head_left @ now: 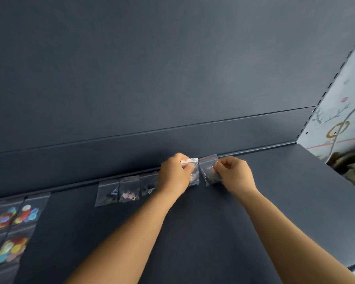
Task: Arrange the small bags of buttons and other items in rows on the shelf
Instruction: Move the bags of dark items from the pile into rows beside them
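Both arms outstretched; left hand (175, 173), right hand (235, 172) fingers pinched.

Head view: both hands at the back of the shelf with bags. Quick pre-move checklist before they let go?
1. Left hand has its bag pinched near the top: ok.
2. Right hand has the other bag pinched at its side: ok.
3. The two held bags sit side by side without overlap: ok, a thin gap shows between them.
4. Held bags line up with the row of three small bags along the back edge of the shelf: ok, roughly.
5. Held bags lie flat on the shelf: cannot tell.
6. Free shelf space to the right for more bags: ok.
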A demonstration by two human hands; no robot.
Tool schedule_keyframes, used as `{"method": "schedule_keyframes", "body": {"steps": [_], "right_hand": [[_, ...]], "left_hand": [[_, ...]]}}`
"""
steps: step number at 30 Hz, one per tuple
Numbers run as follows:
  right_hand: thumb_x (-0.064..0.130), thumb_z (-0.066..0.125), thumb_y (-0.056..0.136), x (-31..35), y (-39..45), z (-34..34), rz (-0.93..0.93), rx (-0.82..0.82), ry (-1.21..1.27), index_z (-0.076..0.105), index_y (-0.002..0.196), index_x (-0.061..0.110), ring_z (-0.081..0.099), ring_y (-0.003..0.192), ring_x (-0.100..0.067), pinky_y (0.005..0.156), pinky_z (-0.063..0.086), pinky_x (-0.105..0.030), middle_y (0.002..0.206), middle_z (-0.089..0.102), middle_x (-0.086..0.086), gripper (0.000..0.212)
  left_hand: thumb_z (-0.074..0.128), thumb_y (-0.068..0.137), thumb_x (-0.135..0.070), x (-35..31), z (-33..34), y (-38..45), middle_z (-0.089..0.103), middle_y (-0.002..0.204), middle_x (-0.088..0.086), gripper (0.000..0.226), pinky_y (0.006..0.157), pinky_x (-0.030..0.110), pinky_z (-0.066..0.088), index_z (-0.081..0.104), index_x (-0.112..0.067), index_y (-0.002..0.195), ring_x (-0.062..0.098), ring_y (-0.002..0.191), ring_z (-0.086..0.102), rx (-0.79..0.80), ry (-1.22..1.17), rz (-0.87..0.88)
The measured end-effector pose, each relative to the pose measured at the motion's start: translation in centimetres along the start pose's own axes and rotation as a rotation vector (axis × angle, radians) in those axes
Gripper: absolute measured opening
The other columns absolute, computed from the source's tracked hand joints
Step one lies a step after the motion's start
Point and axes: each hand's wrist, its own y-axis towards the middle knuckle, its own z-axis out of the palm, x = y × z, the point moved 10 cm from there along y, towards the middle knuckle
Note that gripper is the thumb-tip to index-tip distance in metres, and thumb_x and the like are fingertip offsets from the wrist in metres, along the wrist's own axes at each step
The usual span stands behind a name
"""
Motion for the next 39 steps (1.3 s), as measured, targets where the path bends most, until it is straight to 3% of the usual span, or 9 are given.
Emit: {"method": "schedule_keyframes", "body": {"steps": [3, 5, 8, 13, 21, 26, 34, 39], "right_hand": [[0.022, 0.057, 0.086, 0.4, 0.7, 0.4, -0.052, 0.032, -0.121, 0.068, 0.091, 0.017, 0.061, 0.084, -0.022, 0.064, 0.042, -0.025, 0.085, 0.070, 0.000, 0.013], [0.022, 0.057, 0.088, 0.5, 0.6, 0.6, -0.110, 0.052, -0.219, 0.062, 0.114, 0.017, 0.059, 0.101, -0.026, 0.079, 0.042, -0.028, 0.106, 0.067, -0.002, 0.027], [0.016, 0.057, 0.088, 1.6, -0.2, 1.0, -0.303, 0.076, -0.320, 0.059, 0.123, 0.019, 0.052, 0.112, -0.030, 0.088, 0.043, -0.033, 0.122, 0.057, -0.007, 0.034], [0.011, 0.054, 0.088, 1.8, -1.4, 2.7, -0.486, 0.218, -0.425, 0.071, 0.098, 0.022, 0.053, 0.106, -0.026, 0.089, 0.043, -0.035, 0.112, 0.063, 0.003, 0.023], [0.015, 0.055, 0.089, 2.3, -1.3, 3.2, -0.469, 0.217, -0.374, 0.072, 0.093, 0.021, 0.051, 0.102, -0.021, 0.088, 0.041, -0.029, 0.104, 0.063, 0.004, 0.018], [0.015, 0.056, 0.089, 2.7, -1.6, 3.3, -0.496, 0.216, -0.387, 0.072, 0.089, 0.017, 0.052, 0.098, -0.020, 0.084, 0.035, -0.022, 0.098, 0.063, 0.000, 0.016], [0.020, 0.058, 0.089, 3.0, -2.0, 3.3, -0.476, 0.242, -0.406, 0.072, 0.095, 0.018, 0.049, 0.106, -0.021, 0.084, 0.028, -0.018, 0.105, 0.062, -0.001, 0.015], [0.024, 0.060, 0.088, 4.0, -3.8, 2.9, -0.504, 0.237, -0.406, 0.061, 0.119, 0.021, 0.044, 0.115, -0.023, 0.082, 0.035, -0.023, 0.127, 0.054, 0.001, 0.031]], "left_hand": [[0.060, 0.087, -0.020, 0.0, 0.4, 0.2, 0.067, 0.113, 0.008, 0.033, 0.081, 0.028, 0.045, 0.060, -0.013, 0.119, 0.025, 0.103, 0.060, 0.000, 0.145, 0.015], [0.059, 0.090, -0.022, -0.4, 0.6, -0.2, 0.055, 0.131, 0.007, 0.046, 0.095, 0.032, 0.040, 0.049, -0.012, 0.134, 0.025, 0.119, 0.049, 0.004, 0.285, 0.080], [0.052, 0.094, -0.023, -1.5, 0.9, -1.8, 0.045, 0.140, 0.001, 0.043, 0.102, 0.033, 0.034, 0.047, -0.013, 0.136, 0.022, 0.125, 0.037, -0.005, 0.430, 0.225], [0.044, 0.098, -0.020, -1.4, 2.9, -3.7, 0.054, 0.131, 0.002, 0.031, 0.097, 0.034, 0.039, 0.058, -0.011, 0.125, 0.021, 0.121, 0.043, 0.128, 0.544, 0.303], [0.043, 0.099, -0.022, -1.9, 2.7, -3.6, 0.059, 0.125, 0.006, 0.031, 0.098, 0.035, 0.040, 0.058, -0.007, 0.122, 0.024, 0.118, 0.048, 0.092, 0.583, 0.301], [0.044, 0.098, -0.024, -1.6, 3.0, -3.7, 0.062, 0.117, 0.003, 0.028, 0.091, 0.034, 0.042, 0.063, -0.009, 0.113, 0.022, 0.112, 0.048, 0.100, 0.573, 0.275], [0.048, 0.097, -0.019, -1.8, 2.7, -4.3, 0.063, 0.116, 0.007, 0.028, 0.092, 0.037, 0.043, 0.063, -0.006, 0.116, 0.026, 0.112, 0.050, 0.086, 0.538, 0.252], [0.051, 0.095, -0.033, -1.9, 0.3, -6.2, 0.054, 0.131, 0.001, 0.043, 0.098, 0.034, 0.040, 0.049, -0.016, 0.134, 0.021, 0.122, 0.044, -0.009, 0.554, 0.232]]}}
